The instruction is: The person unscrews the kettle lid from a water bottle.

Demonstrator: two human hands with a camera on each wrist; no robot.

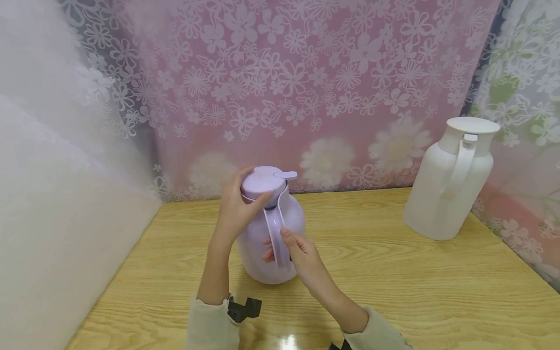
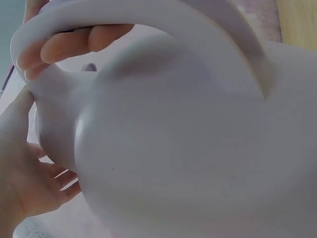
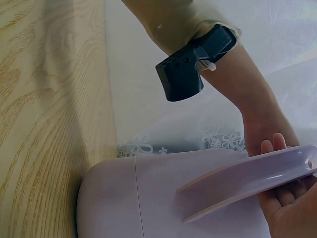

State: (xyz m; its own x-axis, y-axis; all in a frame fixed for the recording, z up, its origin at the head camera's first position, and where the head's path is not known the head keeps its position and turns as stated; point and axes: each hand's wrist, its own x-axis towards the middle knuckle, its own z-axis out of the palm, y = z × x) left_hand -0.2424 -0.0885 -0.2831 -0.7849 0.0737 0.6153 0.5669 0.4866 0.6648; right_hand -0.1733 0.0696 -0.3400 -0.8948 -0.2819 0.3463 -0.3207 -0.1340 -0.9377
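Note:
A lavender thermos jug (image 1: 253, 253) stands on the wooden table, its handle towards me. My left hand (image 1: 234, 211) spans the jug's round lid (image 1: 260, 182), thumb on the near side and fingers round the far left. The lid sits at the jug's mouth, with a small lever (image 1: 288, 175) pointing right; a dark gap shows below its near edge. My right hand (image 1: 304, 253) grips the curved handle (image 1: 275, 233), thumb on its outer side, fingers through the loop. In the left wrist view, the right fingers (image 2: 69, 44) curl beneath the handle, and the left hand (image 2: 29, 183) lies round the top.
A white jug (image 1: 446, 189) with a flat lid stands at the back right of the table (image 1: 358, 272). Flower-patterned pink cloth (image 1: 280, 87) hangs behind, and a pale wall (image 1: 65, 170) borders the left side. Black camera mounts (image 3: 185, 69) sit on the wrists.

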